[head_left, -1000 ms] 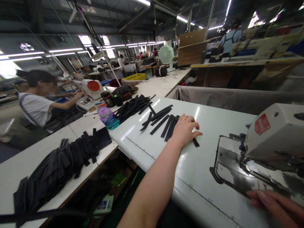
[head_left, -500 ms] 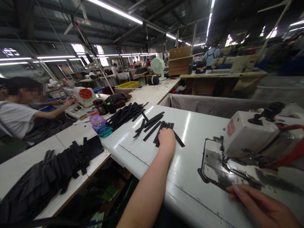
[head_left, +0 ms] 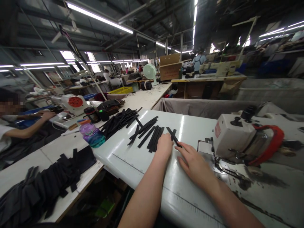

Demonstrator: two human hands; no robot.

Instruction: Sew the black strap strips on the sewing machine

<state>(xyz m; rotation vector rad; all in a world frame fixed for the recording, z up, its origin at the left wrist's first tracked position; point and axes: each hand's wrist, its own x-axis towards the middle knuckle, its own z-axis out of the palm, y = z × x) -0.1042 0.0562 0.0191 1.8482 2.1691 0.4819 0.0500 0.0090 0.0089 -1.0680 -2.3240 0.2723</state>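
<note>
Several flat black strips [head_left: 155,138] lie side by side on the pale machine table. My left hand [head_left: 164,144] is closed with its fingers curled down over the right side of this row; the fingertips are partly hidden. Just to the right, my right hand [head_left: 193,160] reaches in, its fingers stretched out and thumb apart. Its fingertips touch the lower end of a slanted black strip [head_left: 173,134], which crosses another short piece. Left of the row, more strips [head_left: 142,129] lie loosely crossed. Behind them is a bigger heap of black strips [head_left: 121,120].
An industrial sewing machine [head_left: 228,133] with a red guard stands at the right. A purple-teal bottle [head_left: 92,134] is at the table's left edge. The lower side table [head_left: 49,148] bears a black bundle [head_left: 40,186] and a dark phone-like slab [head_left: 86,159]. A co-worker [head_left: 14,126] sits at far left.
My right hand has moved from beside the sewing machine's plate up and left to the strips. My left hand stays at the row, whose strips are now spread more evenly. The view has turned right.
</note>
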